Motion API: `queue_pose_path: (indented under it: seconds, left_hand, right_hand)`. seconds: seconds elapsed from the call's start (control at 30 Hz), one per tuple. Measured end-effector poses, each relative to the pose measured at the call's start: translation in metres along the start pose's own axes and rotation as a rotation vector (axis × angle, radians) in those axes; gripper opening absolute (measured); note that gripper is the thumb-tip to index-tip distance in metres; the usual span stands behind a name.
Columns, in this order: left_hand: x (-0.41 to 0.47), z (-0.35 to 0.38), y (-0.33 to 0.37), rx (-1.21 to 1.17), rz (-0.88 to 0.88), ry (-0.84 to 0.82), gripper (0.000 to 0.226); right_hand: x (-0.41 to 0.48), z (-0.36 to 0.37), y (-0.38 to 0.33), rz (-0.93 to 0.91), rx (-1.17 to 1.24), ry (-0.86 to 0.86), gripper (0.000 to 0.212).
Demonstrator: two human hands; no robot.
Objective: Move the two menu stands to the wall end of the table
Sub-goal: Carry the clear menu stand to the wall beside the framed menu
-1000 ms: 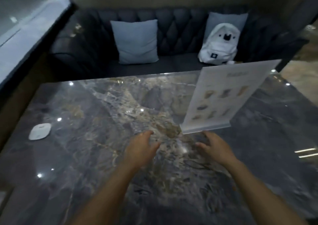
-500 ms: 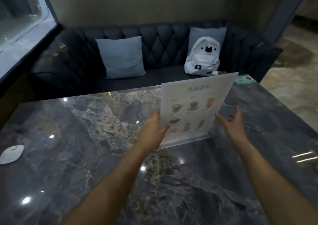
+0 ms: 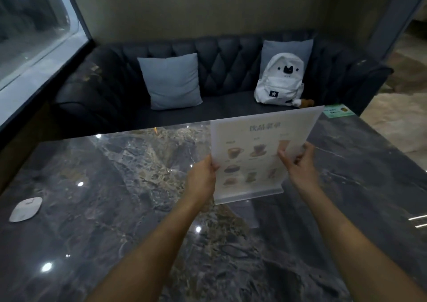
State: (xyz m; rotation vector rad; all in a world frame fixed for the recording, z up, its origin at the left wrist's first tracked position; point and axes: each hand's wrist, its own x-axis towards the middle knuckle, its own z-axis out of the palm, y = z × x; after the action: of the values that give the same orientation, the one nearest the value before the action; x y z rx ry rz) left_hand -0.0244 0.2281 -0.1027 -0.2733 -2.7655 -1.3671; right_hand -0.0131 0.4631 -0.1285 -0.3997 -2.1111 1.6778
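Observation:
A clear acrylic menu stand (image 3: 256,154) with drink pictures is held upright, its base slightly above the dark marble table (image 3: 115,209). My left hand (image 3: 203,179) grips the stand's left edge. My right hand (image 3: 298,165) pinches its right edge, thumb in front of the sheet. A second, green-topped menu stand (image 3: 338,112) shows partly behind the first, at the table's far right corner.
A white round coaster-like pad (image 3: 25,209) lies near the table's left edge. Behind the table stands a dark tufted sofa (image 3: 231,70) with a blue cushion (image 3: 171,81) and a white backpack (image 3: 280,80). A glass wall (image 3: 30,36) runs along the left.
Both hands rose from the tabletop and closed on the stand's two side edges. The stand has lifted off the table and turned to face me.

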Motion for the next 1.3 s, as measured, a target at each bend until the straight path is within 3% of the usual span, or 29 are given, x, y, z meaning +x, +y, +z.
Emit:
queue_pose_path:
  seconds: [0.27,0.57,0.97,1.3]
  left_hand:
    - [-0.012,-0.055,-0.027,-0.017,-0.064,0.129,0.021]
    - [-0.048,-0.153,-0.082,0.003,-0.166,0.333,0.016]
    - [-0.118,-0.288,-0.176,0.044,-0.362,0.617,0.014]
    - [-0.174,-0.35,-0.237,-0.012,-0.479,0.777,0.014]
  right_hand:
    - [-0.006,0.059,-0.027,-0.068,0.007,-0.119,0.046]
    - [-0.032,0.182,-0.064,-0.144,0.064,-0.328,0.042]
    - [-0.124,0.363,-0.117,-0.206,0.093,-0.551,0.047]
    - [-0.187,0.468,-0.138,-0.234,0.155,-0.77,0.043]
